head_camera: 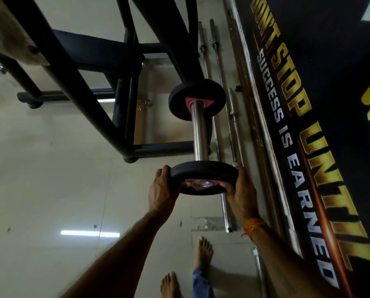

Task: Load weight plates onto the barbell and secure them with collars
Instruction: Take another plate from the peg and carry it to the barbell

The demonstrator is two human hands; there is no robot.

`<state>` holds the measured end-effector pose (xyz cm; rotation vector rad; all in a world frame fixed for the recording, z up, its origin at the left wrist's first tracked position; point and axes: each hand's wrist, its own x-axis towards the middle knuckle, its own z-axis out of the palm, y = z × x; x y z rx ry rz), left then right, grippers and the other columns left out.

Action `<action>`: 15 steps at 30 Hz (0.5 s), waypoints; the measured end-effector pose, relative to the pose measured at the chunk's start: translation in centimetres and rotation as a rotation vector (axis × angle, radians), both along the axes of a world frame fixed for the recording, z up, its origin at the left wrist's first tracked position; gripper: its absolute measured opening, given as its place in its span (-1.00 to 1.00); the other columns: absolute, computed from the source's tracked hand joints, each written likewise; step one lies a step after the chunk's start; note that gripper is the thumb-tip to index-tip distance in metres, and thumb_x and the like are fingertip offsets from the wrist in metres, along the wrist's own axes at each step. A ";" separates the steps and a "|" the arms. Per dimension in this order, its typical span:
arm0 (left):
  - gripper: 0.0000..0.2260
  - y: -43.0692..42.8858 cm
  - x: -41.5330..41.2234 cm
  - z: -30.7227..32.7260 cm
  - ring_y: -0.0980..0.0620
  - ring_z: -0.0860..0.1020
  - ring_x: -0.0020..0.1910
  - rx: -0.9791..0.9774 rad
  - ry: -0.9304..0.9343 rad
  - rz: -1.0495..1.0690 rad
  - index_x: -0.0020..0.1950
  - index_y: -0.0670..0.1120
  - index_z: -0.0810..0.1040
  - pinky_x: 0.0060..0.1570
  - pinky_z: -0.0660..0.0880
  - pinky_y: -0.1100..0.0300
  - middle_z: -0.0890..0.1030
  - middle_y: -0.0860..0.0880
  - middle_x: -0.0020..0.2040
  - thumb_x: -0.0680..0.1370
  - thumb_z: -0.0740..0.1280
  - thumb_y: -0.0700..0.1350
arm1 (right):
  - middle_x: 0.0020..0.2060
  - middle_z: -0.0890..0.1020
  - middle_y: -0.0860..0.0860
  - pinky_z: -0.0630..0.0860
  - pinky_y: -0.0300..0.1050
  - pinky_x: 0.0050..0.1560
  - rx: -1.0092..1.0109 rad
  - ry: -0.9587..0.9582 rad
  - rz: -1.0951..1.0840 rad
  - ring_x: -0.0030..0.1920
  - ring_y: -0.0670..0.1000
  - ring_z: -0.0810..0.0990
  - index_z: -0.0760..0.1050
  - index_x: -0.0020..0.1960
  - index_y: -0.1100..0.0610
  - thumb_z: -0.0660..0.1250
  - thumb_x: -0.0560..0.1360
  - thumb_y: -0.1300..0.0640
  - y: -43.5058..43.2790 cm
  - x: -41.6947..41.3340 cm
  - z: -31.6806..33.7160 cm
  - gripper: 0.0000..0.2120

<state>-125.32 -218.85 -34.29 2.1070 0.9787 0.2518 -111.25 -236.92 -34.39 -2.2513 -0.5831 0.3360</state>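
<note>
Near plate (203, 172), black with pink hub, at tip of chrome sleeve (199, 132); gripped at left rim by left hand (162, 190) and at right rim by right hand (242, 190), fingers curled round edges, sleeve end showing through bore. Far plate (196, 102), same kind, seated farther up sleeve, well apart from near plate, beside black bench frame (106, 87). Spare bars (222, 130) flat on pale floor (51, 168) along wall banner (308, 125); orange thread (251, 225) on right wrist; bare feet (204, 252) below.
</note>
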 end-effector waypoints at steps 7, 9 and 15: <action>-0.66 -3.6 -11.4 8.5 0.18 0.52 -0.11 0.042 -0.054 -0.067 0.13 0.02 0.41 -0.24 0.42 0.38 0.51 0.09 0.02 0.50 0.46 0.11 | 0.33 0.56 0.17 0.62 0.03 0.17 0.042 -0.022 -0.012 0.31 0.16 0.57 0.29 0.51 0.20 0.31 0.52 -0.16 -4.9 -11.4 8.1 -0.32; -0.63 -3.6 -14.4 12.2 0.19 0.52 -0.14 0.077 -0.091 -0.074 0.11 0.01 0.42 -0.28 0.39 0.42 0.51 0.11 -0.01 0.49 0.44 0.18 | 0.33 0.56 0.16 0.63 0.06 0.17 0.088 -0.055 0.010 0.30 0.14 0.58 0.29 0.50 0.18 0.31 0.52 -0.19 -5.2 -14.0 11.5 -0.31; -0.57 -2.8 -22.1 20.8 0.30 0.48 -0.22 0.191 -0.211 -0.012 0.02 -0.04 0.43 -0.30 0.34 0.48 0.46 0.17 -0.13 0.45 0.44 0.26 | 0.27 0.60 0.14 0.51 -0.37 0.04 0.200 -0.127 0.114 0.24 0.09 0.61 0.39 0.40 0.17 0.39 0.50 -0.14 -3.9 -19.9 19.8 -0.40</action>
